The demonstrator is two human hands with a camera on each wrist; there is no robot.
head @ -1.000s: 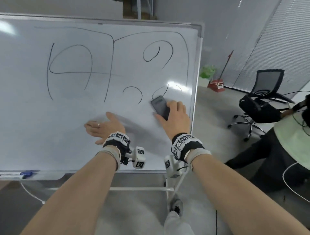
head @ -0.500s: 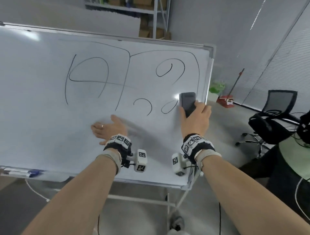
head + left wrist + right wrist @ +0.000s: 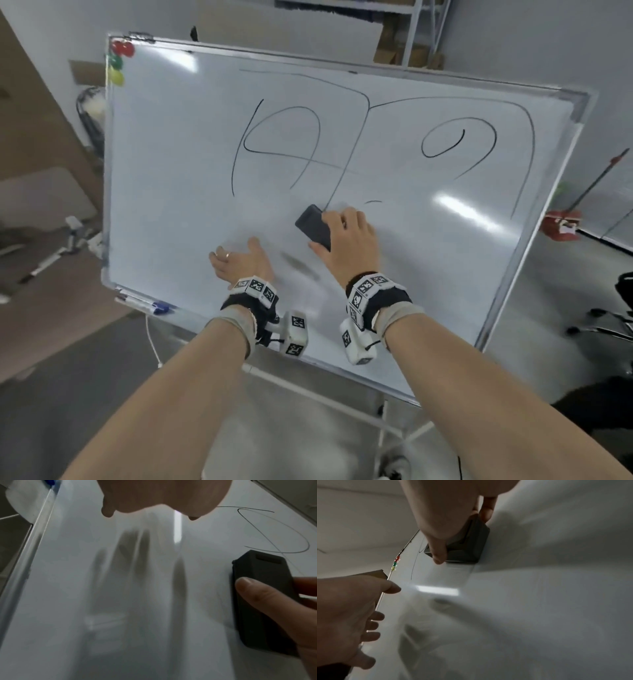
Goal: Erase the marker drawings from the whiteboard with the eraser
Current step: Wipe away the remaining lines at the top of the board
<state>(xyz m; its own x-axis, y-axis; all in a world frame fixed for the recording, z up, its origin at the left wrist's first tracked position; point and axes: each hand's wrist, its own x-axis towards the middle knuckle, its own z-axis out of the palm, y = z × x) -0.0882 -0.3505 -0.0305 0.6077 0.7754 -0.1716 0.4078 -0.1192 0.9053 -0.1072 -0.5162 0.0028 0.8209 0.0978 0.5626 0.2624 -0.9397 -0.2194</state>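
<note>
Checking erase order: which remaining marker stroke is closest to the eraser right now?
The long vertical centre line: its lower end reaches the eraser held by the right hand. The other loops and curves sit higher or farther off.

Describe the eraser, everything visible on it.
The eraser is a dark grey, matte block, plastic by the look, with bevelled edges and a rectangular recess at the end of its back, seen in the left wrist view. It lies flat against the whiteboard, tilted diagonally, at the foot of the long vertical marker line. The right hand grips it, thumb on one long side, fingers over the back and far side. Its wiping face is hidden.
</note>
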